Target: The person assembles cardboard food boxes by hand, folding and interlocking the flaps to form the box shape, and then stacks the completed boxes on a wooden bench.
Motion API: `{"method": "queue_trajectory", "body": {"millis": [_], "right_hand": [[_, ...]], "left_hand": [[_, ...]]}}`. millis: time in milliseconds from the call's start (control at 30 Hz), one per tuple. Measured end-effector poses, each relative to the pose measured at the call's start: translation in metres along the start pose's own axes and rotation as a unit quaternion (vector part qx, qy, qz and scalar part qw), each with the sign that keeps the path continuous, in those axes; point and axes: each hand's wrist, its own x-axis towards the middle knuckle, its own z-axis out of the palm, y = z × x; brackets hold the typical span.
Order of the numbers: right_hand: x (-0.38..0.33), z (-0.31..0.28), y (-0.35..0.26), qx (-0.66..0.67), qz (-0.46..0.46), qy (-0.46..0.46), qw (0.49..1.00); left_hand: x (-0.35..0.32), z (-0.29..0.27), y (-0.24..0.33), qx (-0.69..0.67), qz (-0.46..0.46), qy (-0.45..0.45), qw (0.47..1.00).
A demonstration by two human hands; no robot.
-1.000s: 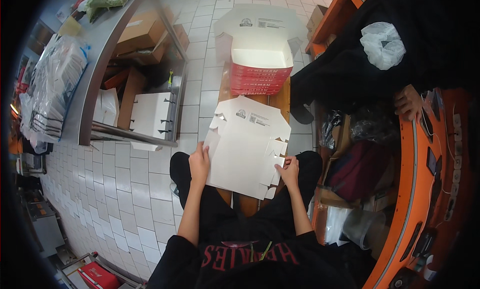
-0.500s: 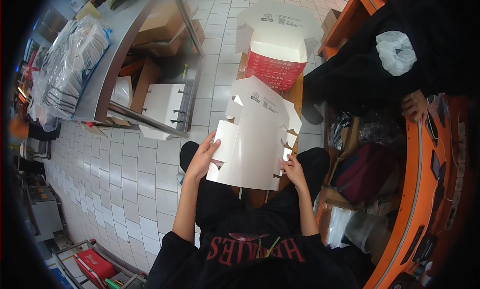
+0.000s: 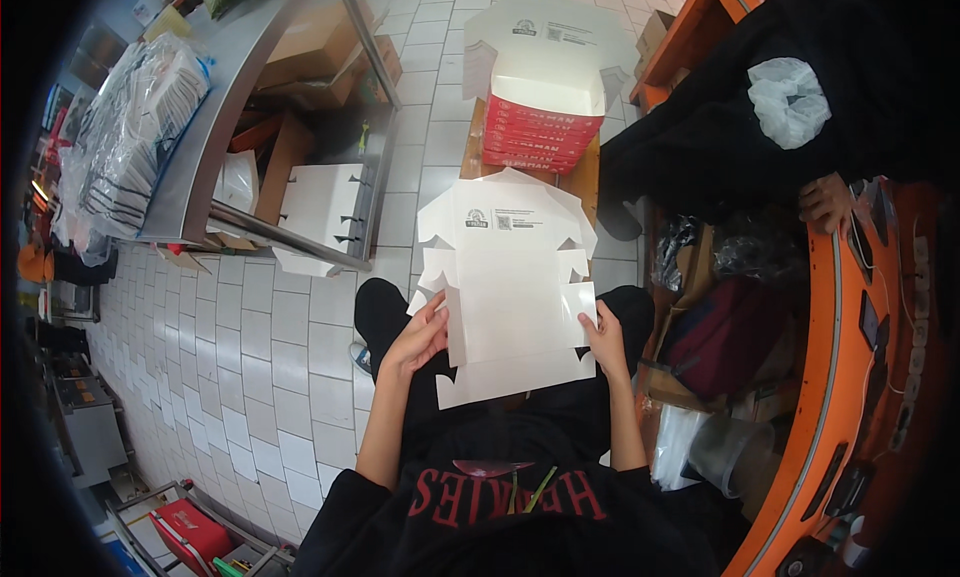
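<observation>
A flat, unfolded cardboard box blank (image 3: pixel 515 297), white on its upper face with small dark print near the far end, lies across my lap. My left hand (image 3: pixel 422 339) grips its left side flap, thumb on top and fingers partly hidden beneath. On the opposite edge my right hand (image 3: pixel 604 339) pinches the right side flap between thumb and fingers. The side flaps tilt up a little along their creases. Just beyond the blank's far edge stands a stack of red folded boxes (image 3: pixel 540 137) on a wooden bench; the top one is open, with its white lid raised away from me.
On the left is a metal table (image 3: pixel 225 97) with plastic-wrapped stacks on it and cartons (image 3: pixel 310 52) plus more white blanks (image 3: pixel 320 207) on its lower shelf. At right, an orange counter (image 3: pixel 815 397) holds bags below. Another person's hand (image 3: pixel 826 203) rests there.
The blank has turned straighter toward me and come nearer my body. Both hands have moved slightly with it, still holding its side flaps.
</observation>
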Motion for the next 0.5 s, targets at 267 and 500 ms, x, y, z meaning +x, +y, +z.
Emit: {"method": "queue_trajectory", "body": {"millis": [267, 500], "right_hand": [[-0.013, 0.008, -0.056, -0.391, -0.189, 0.12, 0.893], [-0.098, 0.035, -0.141, -0.312, -0.3, -0.3, 0.85]], "left_hand": [[0.024, 0.031, -0.036, 0.057, -0.01, 0.115, 0.992], [0.015, 0.071, -0.046, -0.114, 0.123, 0.162, 0.973]]}}
